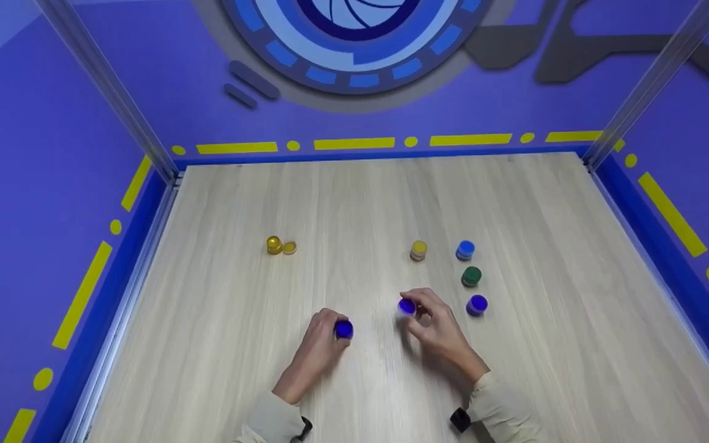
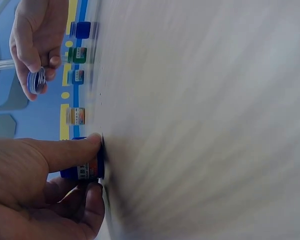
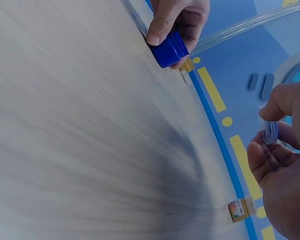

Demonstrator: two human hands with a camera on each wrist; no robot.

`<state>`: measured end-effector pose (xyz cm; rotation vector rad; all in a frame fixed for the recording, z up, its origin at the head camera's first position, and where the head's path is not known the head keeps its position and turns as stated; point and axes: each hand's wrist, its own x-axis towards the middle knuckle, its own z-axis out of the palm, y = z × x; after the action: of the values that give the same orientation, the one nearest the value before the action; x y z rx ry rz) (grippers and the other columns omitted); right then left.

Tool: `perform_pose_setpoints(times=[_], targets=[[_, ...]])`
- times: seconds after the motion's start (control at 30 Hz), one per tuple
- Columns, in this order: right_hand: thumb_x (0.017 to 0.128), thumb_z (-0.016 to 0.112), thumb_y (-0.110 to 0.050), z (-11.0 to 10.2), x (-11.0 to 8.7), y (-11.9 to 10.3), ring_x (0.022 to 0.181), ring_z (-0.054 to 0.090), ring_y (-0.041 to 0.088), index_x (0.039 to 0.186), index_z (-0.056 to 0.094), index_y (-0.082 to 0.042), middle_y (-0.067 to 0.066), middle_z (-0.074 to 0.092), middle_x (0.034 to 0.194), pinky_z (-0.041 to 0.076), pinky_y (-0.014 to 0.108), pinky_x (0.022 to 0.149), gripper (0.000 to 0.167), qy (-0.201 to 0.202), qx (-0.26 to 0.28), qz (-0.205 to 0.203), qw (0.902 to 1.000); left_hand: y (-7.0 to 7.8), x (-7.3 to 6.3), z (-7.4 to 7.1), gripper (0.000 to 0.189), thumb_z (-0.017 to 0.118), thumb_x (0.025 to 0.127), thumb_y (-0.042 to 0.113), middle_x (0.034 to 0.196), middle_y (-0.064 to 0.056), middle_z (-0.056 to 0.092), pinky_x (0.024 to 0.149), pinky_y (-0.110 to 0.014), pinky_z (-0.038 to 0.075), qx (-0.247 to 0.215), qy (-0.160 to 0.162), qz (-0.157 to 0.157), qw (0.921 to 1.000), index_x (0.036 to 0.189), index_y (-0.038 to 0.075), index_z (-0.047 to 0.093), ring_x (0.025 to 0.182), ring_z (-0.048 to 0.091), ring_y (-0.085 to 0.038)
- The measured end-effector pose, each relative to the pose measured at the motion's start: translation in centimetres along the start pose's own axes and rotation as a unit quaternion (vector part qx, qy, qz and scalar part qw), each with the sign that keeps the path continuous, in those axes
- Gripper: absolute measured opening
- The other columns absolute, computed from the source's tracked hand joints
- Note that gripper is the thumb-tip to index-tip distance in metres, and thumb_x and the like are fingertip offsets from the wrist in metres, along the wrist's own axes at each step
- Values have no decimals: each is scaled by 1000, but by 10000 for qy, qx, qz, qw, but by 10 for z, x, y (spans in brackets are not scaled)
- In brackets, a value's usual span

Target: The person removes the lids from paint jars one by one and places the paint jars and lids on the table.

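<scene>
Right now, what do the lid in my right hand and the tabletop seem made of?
The lid looks like clear, shiny plastic, given its transparent, ridged side. The tabletop seems wood or laminate, fairly matte, from its pale, streaky grain.

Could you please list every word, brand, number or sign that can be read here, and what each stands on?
No text is readable.
Blue jar in the left hand: print too blurred to read.
Yellow jar: print too small and blurred.
Green jar: print too small.
Light blue jar: print too small.
Back wall: no letters or numbers visible.
</scene>
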<state>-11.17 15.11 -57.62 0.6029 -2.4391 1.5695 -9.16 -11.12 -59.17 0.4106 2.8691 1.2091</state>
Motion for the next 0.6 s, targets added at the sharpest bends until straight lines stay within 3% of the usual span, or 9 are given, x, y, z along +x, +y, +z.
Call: perform_pose_setpoints(times=[0.2,0.37,0.5,0.6], targets=[[77,71,19,0,-2,14,96,63,22,125,68,2,7,67,117,56,39,76,50,-53,63,-33,10000,-11,1,-8,36,82,81,-4,111,-16,62,96,-52,49,-45,177,-137,9997,112,-6,65,109,58,-35],[80,69,15,0,-2,15,97,63,18,126,67,3,6,66,118,56,38,77,48,-48,150,-95,9998,-19,4,-17,36,80,82,-5,112,-18,61,97,-53,49,-77,248,-286,9993,115,-7,64,111,57,-38],[80,69,16,0,-1,15,97,63,18,127,67,2,6,66,118,56,38,77,48,-10,114,-135,9998,-26,6,-25,36,79,84,-5,113,-18,61,99,-53,48,-49,277,-556,9981,116,-7,63,114,57,-38],[78,69,20,0,1,5,95,64,26,124,67,5,11,67,116,56,43,75,48,66,113,-154,9998,-31,8,-32,34,78,85,-4,114,-19,61,100,-53,47,-83,315,-760,9966,116,-7,64,115,58,-38]])
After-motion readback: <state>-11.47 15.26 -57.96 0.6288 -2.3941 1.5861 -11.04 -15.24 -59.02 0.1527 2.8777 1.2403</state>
